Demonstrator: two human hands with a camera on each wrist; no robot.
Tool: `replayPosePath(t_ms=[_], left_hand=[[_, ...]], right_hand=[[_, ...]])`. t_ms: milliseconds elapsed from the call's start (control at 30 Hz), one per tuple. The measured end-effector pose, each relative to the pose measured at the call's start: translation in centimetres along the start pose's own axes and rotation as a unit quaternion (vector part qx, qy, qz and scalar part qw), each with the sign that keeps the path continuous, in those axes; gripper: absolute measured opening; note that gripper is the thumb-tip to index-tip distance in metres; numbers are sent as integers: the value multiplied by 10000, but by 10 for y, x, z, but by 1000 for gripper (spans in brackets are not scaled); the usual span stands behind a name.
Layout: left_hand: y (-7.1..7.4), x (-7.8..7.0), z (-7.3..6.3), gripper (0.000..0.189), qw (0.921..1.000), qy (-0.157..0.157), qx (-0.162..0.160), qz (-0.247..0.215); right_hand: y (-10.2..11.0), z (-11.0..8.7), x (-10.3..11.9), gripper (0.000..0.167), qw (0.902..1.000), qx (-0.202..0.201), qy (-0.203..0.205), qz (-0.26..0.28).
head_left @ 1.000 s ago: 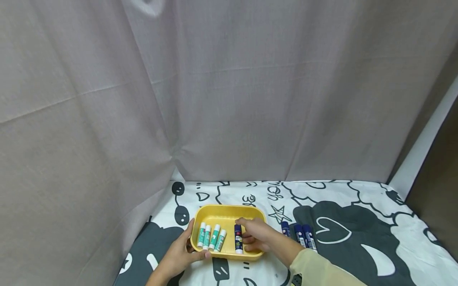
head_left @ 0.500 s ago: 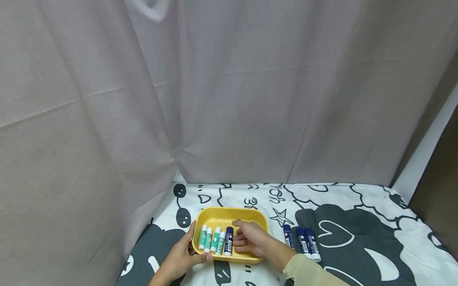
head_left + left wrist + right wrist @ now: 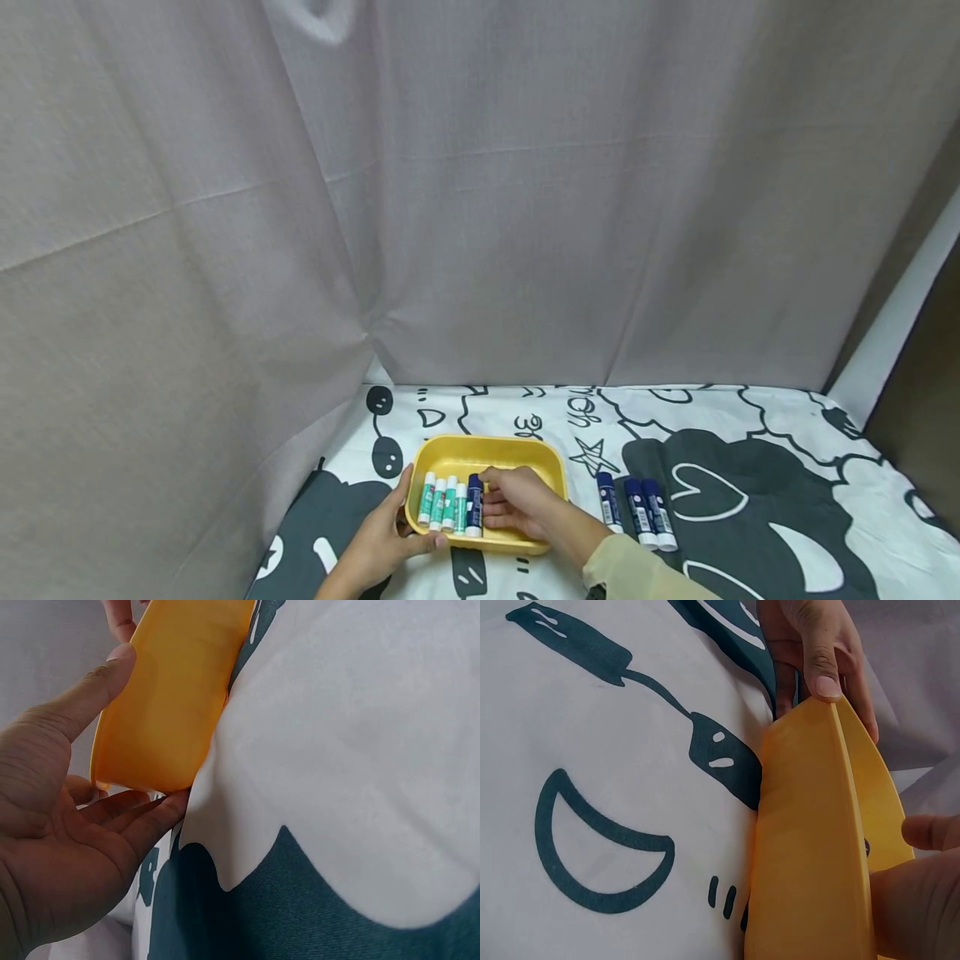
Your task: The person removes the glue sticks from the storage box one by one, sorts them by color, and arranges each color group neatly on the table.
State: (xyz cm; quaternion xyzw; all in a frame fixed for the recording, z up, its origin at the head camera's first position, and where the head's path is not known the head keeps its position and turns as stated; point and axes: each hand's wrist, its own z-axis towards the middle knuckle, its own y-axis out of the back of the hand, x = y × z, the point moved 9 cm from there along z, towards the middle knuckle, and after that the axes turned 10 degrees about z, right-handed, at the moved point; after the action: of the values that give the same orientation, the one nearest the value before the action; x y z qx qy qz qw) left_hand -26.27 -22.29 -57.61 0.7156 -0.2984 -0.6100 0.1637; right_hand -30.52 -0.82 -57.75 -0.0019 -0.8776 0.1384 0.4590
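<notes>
A yellow tray (image 3: 517, 450) lies on the printed cloth, and my left hand (image 3: 386, 529) grips its left end. In the left wrist view the thumb lies on the tray wall and the fingers reach under the end. Several green glue sticks (image 3: 438, 504) with white caps lie side by side in the tray's left part. Right beside them is a dark blue glue stick (image 3: 474, 506). My right hand (image 3: 521, 504) is inside the tray, its fingers against the blue stick's right side. The right wrist view mostly hides that stick behind the tray wall.
Three more dark blue glue sticks (image 3: 639, 512) lie on the cloth (image 3: 540, 575) to the tray's right, near the right forearm. A grey curtain (image 3: 487, 250) hangs behind, and a dark brown panel (image 3: 922, 400) stands at the far right.
The blue glue stick in the tray has slid left, up against the green ones, and my right hand has moved left with it. My left hand keeps its grip on the tray.
</notes>
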Motion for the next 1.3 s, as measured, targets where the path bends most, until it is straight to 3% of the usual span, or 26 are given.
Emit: replayPosePath(t_ms=[167, 433, 767, 1033, 1300], left_hand=[[0, 0, -1, 141, 10000, -55, 25, -24], [0, 1, -2, 141, 10000, -52, 14, -8], [2, -2, -4, 138, 10000, -86, -19, -22], [2, -4, -4, 137, 9998, -197, -79, -62], [1, -2, -3, 138, 10000, -45, -12, -25]], right_hand=[[-4, 4, -3, 48, 9998, 87, 119, -149], [-14, 11, -6, 32, 9981, 316, 307, -440], [-22, 19, -11, 42, 9968, 293, 194, -712], [-17, 20, -9, 45, 9962, 113, 254, -822], [-4, 17, 2, 42, 9973, 76, 261, -675]])
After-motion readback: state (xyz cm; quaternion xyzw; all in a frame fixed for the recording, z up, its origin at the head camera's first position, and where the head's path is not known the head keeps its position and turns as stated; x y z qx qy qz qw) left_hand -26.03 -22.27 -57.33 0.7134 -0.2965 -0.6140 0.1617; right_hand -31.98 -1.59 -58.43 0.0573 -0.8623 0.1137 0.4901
